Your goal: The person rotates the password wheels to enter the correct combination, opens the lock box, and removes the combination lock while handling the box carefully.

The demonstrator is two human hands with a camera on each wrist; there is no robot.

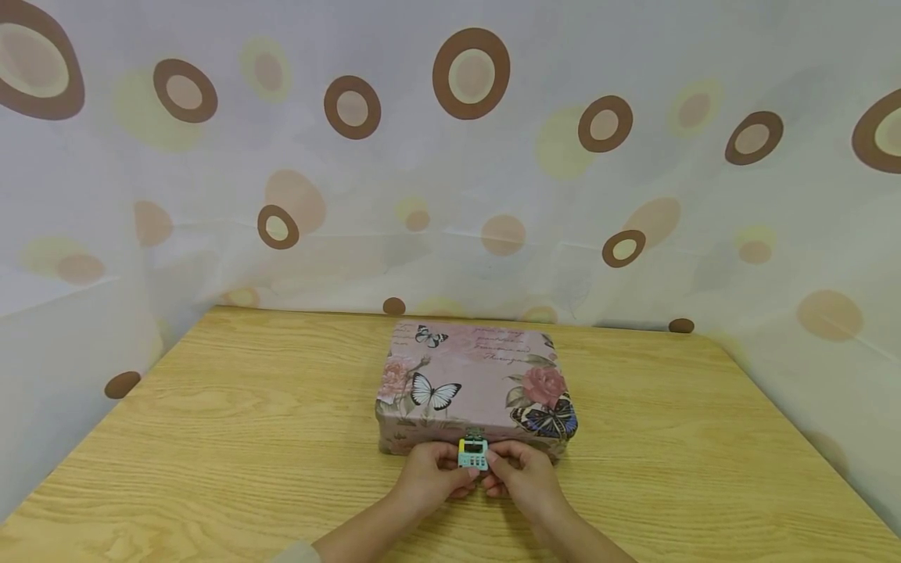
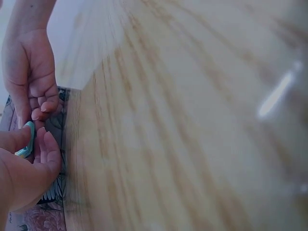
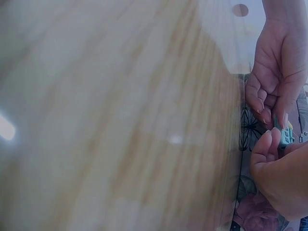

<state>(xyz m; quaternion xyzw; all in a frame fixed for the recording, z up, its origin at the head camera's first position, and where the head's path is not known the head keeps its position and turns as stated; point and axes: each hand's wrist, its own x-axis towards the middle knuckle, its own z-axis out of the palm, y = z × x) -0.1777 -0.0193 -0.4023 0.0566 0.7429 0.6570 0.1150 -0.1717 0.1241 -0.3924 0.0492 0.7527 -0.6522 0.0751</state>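
A small light-blue combination padlock (image 1: 474, 455) with a yellow corner and number dials hangs at the front clasp (image 1: 475, 435) of a pink tin box (image 1: 486, 375). Butterflies and roses decorate the box, whose lid is down. From the left, my left hand (image 1: 429, 473) pinches the padlock between thumb and fingers. My right hand (image 1: 524, 473) grips its other side, thumb near the dials. In the right wrist view the padlock (image 3: 285, 137) shows between both hands' fingertips. Only an edge of the padlock (image 2: 30, 137) appears in the left wrist view; fingers hide the rest.
The box stands on a wood-grain table (image 1: 246, 422), near its middle. Behind and along both sides hangs a pale curtain (image 1: 394, 188) with brown, peach and yellow circles. Light glares off the tabletop in both wrist views.
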